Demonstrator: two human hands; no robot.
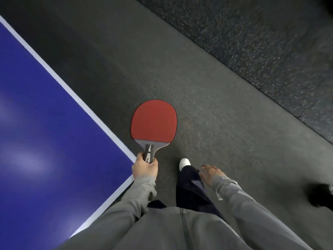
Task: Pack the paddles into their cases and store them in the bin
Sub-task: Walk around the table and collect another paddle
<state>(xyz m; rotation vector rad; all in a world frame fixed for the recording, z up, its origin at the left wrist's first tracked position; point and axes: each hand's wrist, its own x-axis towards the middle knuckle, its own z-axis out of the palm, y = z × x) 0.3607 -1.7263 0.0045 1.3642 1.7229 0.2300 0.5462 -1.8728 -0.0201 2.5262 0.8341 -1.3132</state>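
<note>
A table tennis paddle (153,121) with a red rubber face and a grey handle points away from me over the dark floor. My left hand (145,167) grips its handle, just past the corner of the blue table. My right hand (211,175) hangs beside my leg with its fingers relaxed and holds nothing. No paddle case and no bin are in view.
The blue table tennis table (45,123) with a white edge line fills the left side; its corner sits by my left wrist. Dark grey floor (207,96) stretches ahead. A speckled darker strip (261,42) runs along the upper right. A blurred dark object (319,194) lies at the right edge.
</note>
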